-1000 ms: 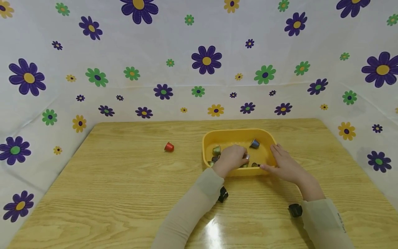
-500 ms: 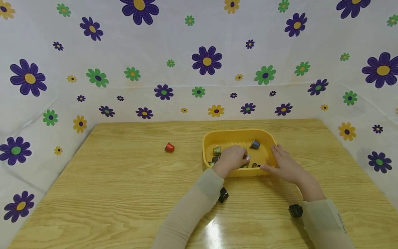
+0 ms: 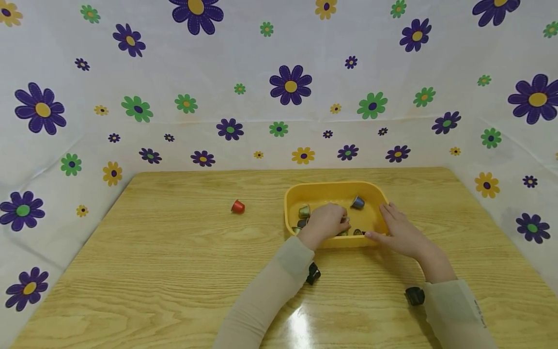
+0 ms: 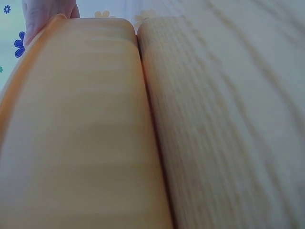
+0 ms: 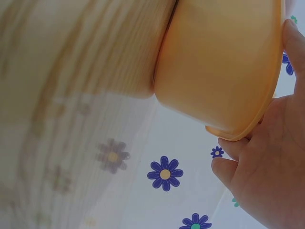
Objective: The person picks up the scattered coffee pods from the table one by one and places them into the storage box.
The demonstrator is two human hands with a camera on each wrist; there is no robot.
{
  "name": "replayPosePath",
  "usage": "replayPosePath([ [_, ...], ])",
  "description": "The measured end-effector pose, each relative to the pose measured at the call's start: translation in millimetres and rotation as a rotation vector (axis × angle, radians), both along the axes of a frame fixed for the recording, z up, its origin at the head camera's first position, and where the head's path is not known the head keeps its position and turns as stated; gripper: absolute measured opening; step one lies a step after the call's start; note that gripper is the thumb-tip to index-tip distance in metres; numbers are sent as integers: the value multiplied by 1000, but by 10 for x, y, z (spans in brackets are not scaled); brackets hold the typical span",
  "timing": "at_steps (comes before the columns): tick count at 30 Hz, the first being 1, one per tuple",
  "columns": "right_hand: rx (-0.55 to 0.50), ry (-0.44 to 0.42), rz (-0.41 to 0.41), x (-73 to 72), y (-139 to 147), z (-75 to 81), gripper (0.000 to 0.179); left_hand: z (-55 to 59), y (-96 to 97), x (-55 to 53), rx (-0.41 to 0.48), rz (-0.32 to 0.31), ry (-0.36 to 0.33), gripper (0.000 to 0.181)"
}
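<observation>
A yellow plastic bin [image 3: 335,241] stands on the wooden table with several coffee capsules in it. My left hand [image 3: 324,221] reaches over the front wall into the bin. Its fingers pinch a capsule [image 3: 346,219], of which just a pale silvery bit shows; the rest is hidden. Near that hand lie a green capsule [image 3: 304,211] and a dark capsule [image 3: 302,222]. A blue capsule [image 3: 358,202] rests by the back right. My right hand [image 3: 403,235] holds the bin's right front corner, thumb on the front rim and fingers along the right side, also seen in the right wrist view.
A red capsule [image 3: 238,207] lies on the table [image 3: 174,271] left of the bin. A white flower-print cloth [image 3: 244,63] surrounds the table at the back and sides. The bin's front wall [image 4: 95,119] fills much of the left wrist view.
Both hands and the bin have stayed almost still. Slightly less of the silvery face of the capsule shows at the left fingertips.
</observation>
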State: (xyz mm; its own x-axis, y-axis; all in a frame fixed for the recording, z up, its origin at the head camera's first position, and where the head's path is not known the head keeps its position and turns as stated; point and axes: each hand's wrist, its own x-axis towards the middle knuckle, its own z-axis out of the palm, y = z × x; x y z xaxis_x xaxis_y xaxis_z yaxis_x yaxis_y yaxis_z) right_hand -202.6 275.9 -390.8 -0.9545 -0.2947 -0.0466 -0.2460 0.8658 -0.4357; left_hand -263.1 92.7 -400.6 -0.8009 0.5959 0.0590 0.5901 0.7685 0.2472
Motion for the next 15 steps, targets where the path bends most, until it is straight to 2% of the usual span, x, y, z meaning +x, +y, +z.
replayPosePath([
  [5,-3,-8,-3,0,4,5,85,0,0,-6,34,-9,27,21],
  [12,-4,-23,-18,-3,10,-1,86,64,0,26,-26,2,147,15],
  [15,-7,-15,-15,-4,18,-3,86,88,11,39,-22,4,140,21],
])
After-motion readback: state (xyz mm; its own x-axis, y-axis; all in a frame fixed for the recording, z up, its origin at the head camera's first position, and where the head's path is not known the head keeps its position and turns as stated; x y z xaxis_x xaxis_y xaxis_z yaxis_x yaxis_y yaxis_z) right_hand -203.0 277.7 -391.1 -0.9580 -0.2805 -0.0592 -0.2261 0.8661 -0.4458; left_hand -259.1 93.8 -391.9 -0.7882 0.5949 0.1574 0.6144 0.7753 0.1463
